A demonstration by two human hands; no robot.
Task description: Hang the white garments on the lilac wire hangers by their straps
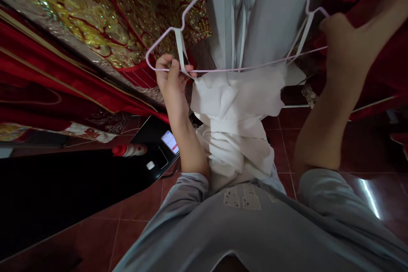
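A black counter (79,191) runs along the left side above a floor of red tiles (140,202); a strip of light reflects off the tiles at the lower right. Near the counter's end lie a phone with a lit screen (170,141), a dark flat device (161,159), a small white case (150,165) and a red-capped bottle (130,149) on its side. Red and gold beaded garments (111,12) fill the upper left, beside pale grey panels (274,21) straight ahead.

Both arms reach forward from short grey sleeves, elbows apart. A pink hanger (219,71) is held up between them, with a white garment (229,97) hanging below its lower bar, in front of the person's body; pale straps loop over both shoulders of the hanger. The left hand (174,83) curls around the hanger's lower left corner, fingers also at the strap there. The right hand (369,36) is at the opposite end, wrist bent and fingers blurred; whether it grips cannot be told.
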